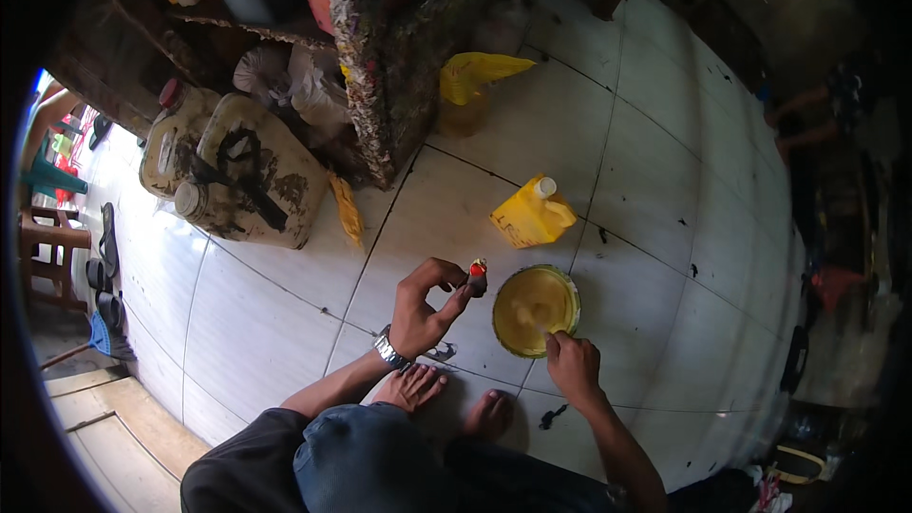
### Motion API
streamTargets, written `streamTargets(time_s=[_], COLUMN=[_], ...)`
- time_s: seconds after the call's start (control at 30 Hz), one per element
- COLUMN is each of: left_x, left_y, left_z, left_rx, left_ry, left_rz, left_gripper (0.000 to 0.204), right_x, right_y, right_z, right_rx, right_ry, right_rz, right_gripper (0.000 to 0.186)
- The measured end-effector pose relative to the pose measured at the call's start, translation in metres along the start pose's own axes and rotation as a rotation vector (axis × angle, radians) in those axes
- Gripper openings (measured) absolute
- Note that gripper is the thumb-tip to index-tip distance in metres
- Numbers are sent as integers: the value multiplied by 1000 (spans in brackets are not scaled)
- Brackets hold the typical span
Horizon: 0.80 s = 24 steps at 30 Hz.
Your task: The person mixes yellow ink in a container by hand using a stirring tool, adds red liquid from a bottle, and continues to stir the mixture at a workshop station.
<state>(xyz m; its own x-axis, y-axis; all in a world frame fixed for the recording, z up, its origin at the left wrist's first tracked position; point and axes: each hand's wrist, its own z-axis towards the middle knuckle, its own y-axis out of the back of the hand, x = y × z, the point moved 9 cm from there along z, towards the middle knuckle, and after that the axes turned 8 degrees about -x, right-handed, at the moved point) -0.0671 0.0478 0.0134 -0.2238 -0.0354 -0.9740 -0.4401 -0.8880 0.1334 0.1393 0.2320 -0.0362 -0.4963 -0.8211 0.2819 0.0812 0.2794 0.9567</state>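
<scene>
Round yellow-filled metal tin [535, 310] on white tiled floor [285, 313], my right hand [573, 364] clenched on a stirrer I can barely see, my left hand [425, 309] pinching a small red-capped bottle [477, 276], yellow plastic jerrycan [530, 216] just beyond.

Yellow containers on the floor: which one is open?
The round yellow tin by the right hand is open, showing yellow paint; the square yellow can beyond is capped.

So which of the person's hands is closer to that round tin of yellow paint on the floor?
The right hand. It rests at the near rim of the round tin, holding a stick into the yellow paint. The left hand stays off to the tin's left, pinching a small red-capped bottle.
</scene>
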Motion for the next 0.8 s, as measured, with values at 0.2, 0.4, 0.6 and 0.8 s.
streamTargets(time_s=[0.2,0.4,0.6,0.8], left_x=[9,-2,1,3], left_y=[13,10,6,4], left_z=[3,6,3,5], left_rx=[-52,-48,-34,-36], left_ry=[24,-7,15,33], left_rz=[-11,14,-6,-13], left_gripper=[18,18,17,17], right_x=[5,-8,28,21], right_y=[1,-2,6,-14], right_z=[15,14,13,-18], right_rx=[-66,9,-69,-27], right_ry=[140,163,394,365], right_rz=[-124,-127,-209,-257], right_gripper=[18,7,8,5])
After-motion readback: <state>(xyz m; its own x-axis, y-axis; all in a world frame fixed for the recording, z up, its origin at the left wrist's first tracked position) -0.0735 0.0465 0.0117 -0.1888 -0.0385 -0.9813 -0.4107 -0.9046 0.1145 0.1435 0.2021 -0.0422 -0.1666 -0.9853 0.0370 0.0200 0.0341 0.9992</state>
